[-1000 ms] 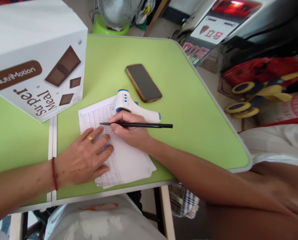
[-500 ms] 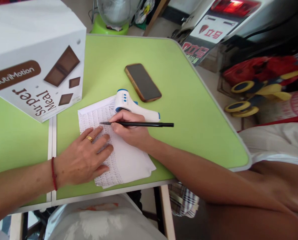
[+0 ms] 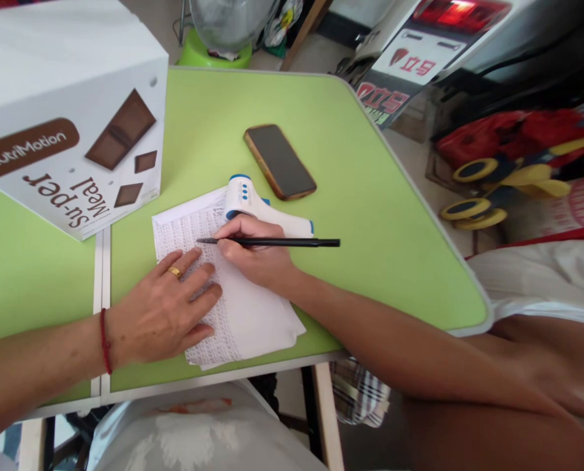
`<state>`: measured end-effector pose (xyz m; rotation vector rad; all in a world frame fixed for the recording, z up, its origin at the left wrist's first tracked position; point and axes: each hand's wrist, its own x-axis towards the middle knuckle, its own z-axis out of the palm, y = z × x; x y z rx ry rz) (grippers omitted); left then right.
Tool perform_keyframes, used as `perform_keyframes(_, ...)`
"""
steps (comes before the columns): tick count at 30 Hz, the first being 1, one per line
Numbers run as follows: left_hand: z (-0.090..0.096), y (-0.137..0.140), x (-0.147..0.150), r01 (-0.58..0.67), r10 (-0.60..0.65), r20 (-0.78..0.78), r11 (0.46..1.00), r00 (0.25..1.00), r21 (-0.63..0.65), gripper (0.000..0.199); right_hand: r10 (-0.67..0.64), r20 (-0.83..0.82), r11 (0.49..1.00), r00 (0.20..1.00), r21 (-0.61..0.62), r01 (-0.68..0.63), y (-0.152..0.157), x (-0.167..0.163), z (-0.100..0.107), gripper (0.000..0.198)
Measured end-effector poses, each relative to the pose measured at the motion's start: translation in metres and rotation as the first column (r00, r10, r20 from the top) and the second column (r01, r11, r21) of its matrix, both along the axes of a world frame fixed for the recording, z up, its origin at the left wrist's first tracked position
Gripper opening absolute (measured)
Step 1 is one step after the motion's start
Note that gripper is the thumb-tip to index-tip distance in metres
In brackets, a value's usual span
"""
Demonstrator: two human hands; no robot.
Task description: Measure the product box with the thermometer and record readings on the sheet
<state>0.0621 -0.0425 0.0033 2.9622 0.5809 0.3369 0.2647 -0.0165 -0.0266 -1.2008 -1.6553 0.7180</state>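
My left hand [image 3: 167, 307] lies flat with its fingers apart on a small stack of white paper [image 3: 257, 320]. A ring is on one finger and a red cord circles the wrist. My right hand [image 3: 257, 252] pinches a slim black pen [image 3: 301, 243], its tip at the rows of small handwriting on the top sheet. The pen is tilted, its back end pointing right. Just beyond the right hand lies a white and blue infrared thermometer [image 3: 252, 203], partly covering the paper's top edge. Part of its handle is hidden by my right hand.
A dark-screened phone [image 3: 282, 160] in a brown case lies beyond the thermometer. A large white box [image 3: 70, 176] with chocolate pictures stands at the left on the green table [image 3: 370, 229]. Past the table are a fan [image 3: 223, 23] and a vehicle's red rear light [image 3: 461, 14].
The pen and the right hand's fingers have shifted very slightly. My left hand, the paper and the other things stay where they were.
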Motion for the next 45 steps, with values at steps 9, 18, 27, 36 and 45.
perform_keyframes(9, -0.0008, 0.0007, 0.0007, -0.004, 0.004, -0.005, 1.0, 1.0, -0.004, 0.039, 0.017, 0.011, 1.0, 1.0, -0.002, -0.017, -0.0008, 0.0007, 0.0002, 0.008)
perform_keyframes(18, -0.0005, 0.0003, 0.0007, -0.007, 0.007, -0.017, 1.0, 1.0, -0.006, 0.039, -0.014, -0.023, 1.0, 1.0, -0.015, 0.014, -0.0004, 0.0002, 0.0022, 0.007)
perform_keyframes(27, 0.0003, 0.0006, -0.0001, -0.005, 0.005, -0.029, 1.0, 1.0, -0.01, 0.039, -0.018, -0.028, 1.0, 0.999, -0.011, 0.018, -0.0003, 0.0, 0.0014, 0.007)
perform_keyframes(36, 0.0003, 0.0009, 0.0, -0.004, 0.003, -0.035, 1.0, 0.999, -0.021, 0.038, -0.006, -0.001, 1.0, 1.0, -0.021, 0.006, -0.0003, 0.0007, 0.003, 0.007)
perform_keyframes(45, 0.0004, 0.0004, 0.0003, 0.0, 0.0, -0.012, 1.0, 1.0, -0.013, 0.038, -0.001, -0.045, 1.0, 0.999, -0.026, 0.0, 0.0001, 0.0013, 0.0014, 0.005)
